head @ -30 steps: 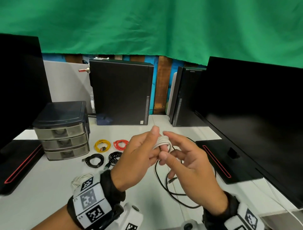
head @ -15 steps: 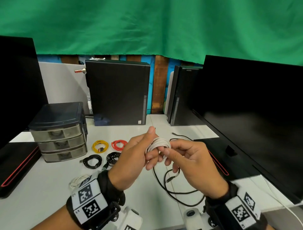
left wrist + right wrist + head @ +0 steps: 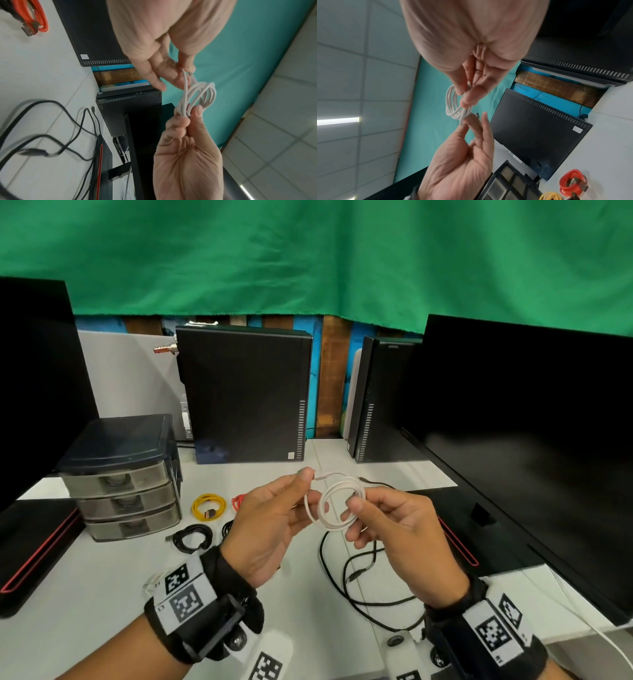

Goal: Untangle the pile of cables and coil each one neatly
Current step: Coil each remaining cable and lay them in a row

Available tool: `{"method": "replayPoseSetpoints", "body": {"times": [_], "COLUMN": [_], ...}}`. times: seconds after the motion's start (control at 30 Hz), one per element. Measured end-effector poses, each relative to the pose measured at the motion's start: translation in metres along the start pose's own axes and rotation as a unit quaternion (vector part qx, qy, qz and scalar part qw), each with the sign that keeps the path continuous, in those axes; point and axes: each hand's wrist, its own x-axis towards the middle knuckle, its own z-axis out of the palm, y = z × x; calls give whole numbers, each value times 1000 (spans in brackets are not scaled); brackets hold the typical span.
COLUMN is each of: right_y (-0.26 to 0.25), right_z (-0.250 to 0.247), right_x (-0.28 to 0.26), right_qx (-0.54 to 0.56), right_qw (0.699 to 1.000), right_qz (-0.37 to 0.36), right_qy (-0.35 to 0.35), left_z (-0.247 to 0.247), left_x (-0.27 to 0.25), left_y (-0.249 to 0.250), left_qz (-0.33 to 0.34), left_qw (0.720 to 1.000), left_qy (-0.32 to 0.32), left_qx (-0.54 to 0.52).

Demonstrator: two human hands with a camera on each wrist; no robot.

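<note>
A white cable [image 3: 339, 501] is wound into a small coil and held in the air between both hands. My left hand [image 3: 308, 477] pinches the cable's plug end at the coil's top left; the left wrist view shows thumb and fingers closed on that end [image 3: 186, 72]. My right hand [image 3: 352, 508] pinches the bundled turns at the coil's right side, with its fingertips [image 3: 464, 93] closed on the strands. A loose black cable [image 3: 359, 580] sprawls on the white table [image 3: 102, 594] below the hands.
Coiled yellow [image 3: 209, 507], red [image 3: 238, 501] and black [image 3: 191, 538] cables lie left of the hands, and a white one [image 3: 154, 580] by my left wrist. A drawer unit [image 3: 123, 477], two computer towers [image 3: 243, 395] and monitors [image 3: 513, 440] ring the table.
The white coil was tight around my left fingers. Now it hangs as a wider loop between the hands, the left pinching its end and the right its turns.
</note>
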Motion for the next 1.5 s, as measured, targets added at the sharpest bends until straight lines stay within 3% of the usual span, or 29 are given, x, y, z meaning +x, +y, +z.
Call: {"method": "replayPoseSetpoints", "body": {"times": [0.23,0.37,0.57,0.83,1.03,1.17,1.23,1.3,1.37,1.43,1.5], "right_y": [-1,0,2,4,5,9,13,17,18,18,17], "right_z": [-2,-5,-5,-5,-7,-1,4,7,8,7,7], "right_x": [1,4,2,3,4,1,-1,-3,-4,-3,-2], "right_qx": [23,28,24,59,32,-17,-48,-66,-74,-71,-67], "right_qw": [999,998,1000,996,997,998,997,996,996,996,996], "right_qz": [-21,-17,13,64,64,45,36,33,30,31,35], "right_qy": [26,49,12,-3,27,49,52,50,46,45,46], "left_z": [2,0,-3,-10,-1,5,3,-2,-5,-8,-10], "left_x": [-1,-1,-3,-4,-7,-14,-15,-15,-14,-9,-5], "left_y": [-8,-5,-1,12,12,13,5,-7,-13,-18,-23], "left_qz": [-25,-29,19,56,43,64,148,264,357,395,401], "left_qw": [999,999,984,958,981,977,941,860,786,768,782], "left_qy": [14,-34,-108,-162,-101,-107,-112,-91,-88,-95,-83], "left_qx": [-29,-8,142,232,163,175,283,427,497,495,469]}}
